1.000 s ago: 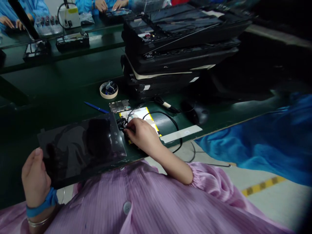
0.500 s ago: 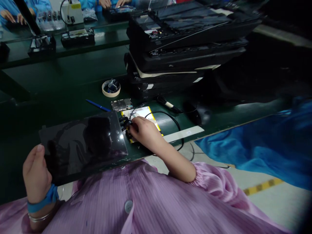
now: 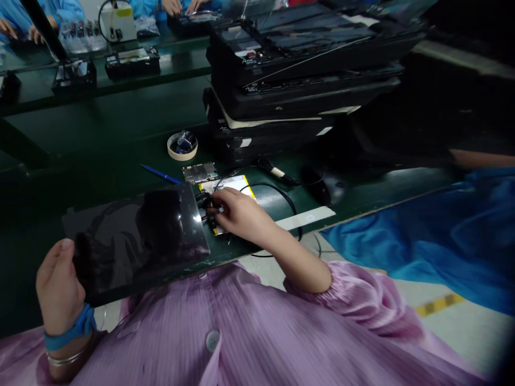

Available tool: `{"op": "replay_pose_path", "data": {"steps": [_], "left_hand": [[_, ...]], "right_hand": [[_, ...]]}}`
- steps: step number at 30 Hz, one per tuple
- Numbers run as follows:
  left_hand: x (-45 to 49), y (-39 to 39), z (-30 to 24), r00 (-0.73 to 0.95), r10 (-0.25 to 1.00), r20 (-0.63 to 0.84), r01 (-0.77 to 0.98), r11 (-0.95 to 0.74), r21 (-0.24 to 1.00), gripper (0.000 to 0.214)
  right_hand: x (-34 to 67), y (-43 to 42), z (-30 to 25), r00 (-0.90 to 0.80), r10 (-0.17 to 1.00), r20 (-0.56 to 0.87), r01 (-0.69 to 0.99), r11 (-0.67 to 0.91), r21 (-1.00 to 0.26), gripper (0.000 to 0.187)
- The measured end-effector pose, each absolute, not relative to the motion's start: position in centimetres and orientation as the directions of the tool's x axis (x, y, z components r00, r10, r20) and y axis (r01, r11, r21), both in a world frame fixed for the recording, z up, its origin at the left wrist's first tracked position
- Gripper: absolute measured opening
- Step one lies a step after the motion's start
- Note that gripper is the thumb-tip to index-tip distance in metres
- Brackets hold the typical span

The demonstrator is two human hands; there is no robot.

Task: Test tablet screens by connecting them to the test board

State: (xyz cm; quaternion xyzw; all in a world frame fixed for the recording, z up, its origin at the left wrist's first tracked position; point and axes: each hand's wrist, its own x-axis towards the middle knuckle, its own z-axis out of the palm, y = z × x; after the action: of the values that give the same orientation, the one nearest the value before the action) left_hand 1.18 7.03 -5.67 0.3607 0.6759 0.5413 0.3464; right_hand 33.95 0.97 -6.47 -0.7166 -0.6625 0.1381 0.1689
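Observation:
My left hand (image 3: 60, 287) grips the left edge of a dark, glossy tablet screen (image 3: 132, 241), which is tilted over the table's front edge. The thumb lies on its face. At the screen's right edge, my right hand (image 3: 245, 214) is closed in a pinch on the plug of a black cable (image 3: 287, 195); the plug is mostly hidden by the fingers. Under that hand lies a flat white battery (image 3: 241, 185) with yellow edges. Just behind it is a small circuit board (image 3: 200, 172). A blue pen (image 3: 161, 174) rests beyond the screen.
A tall stack of black trays (image 3: 273, 102) stands behind my right hand. Nearby are a tape roll (image 3: 182, 156), a computer mouse (image 3: 330, 187) and a pale strip (image 3: 308, 218). Co-workers' hands (image 3: 173, 6) show across the bench; a person in blue (image 3: 402, 236) is at my right.
My right hand has shifted slightly at the screen's right edge, its fingers still pinched. The left hand and screen stay nearly still. A co-worker's arm has come into view at the right.

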Motion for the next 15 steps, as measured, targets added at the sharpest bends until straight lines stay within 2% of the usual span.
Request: {"op": "replay_pose_path", "data": {"steps": [5, 8, 15], "left_hand": [[1.1, 7.2, -5.5, -0.549, 0.836, -0.002, 0.164, 0.109, 0.980, 0.024], [1.1, 7.1, -5.3, -0.571, 0.821, 0.009, 0.202, 0.129, 0.971, 0.025], [0.9, 7.0, -5.0, -0.571, 0.821, -0.014, 0.154, 0.123, 0.980, 0.023]], "right_hand": [[31.9, 1.7, -6.3, 0.208, 0.977, 0.043, 0.938, -0.187, -0.291, 0.018], [31.6, 1.8, -5.9, 0.203, 0.979, 0.026, 0.948, -0.190, -0.255, 0.014], [31.0, 2.0, -5.6, 0.281, 0.960, 0.013, 0.947, -0.275, -0.167, 0.020]]}}
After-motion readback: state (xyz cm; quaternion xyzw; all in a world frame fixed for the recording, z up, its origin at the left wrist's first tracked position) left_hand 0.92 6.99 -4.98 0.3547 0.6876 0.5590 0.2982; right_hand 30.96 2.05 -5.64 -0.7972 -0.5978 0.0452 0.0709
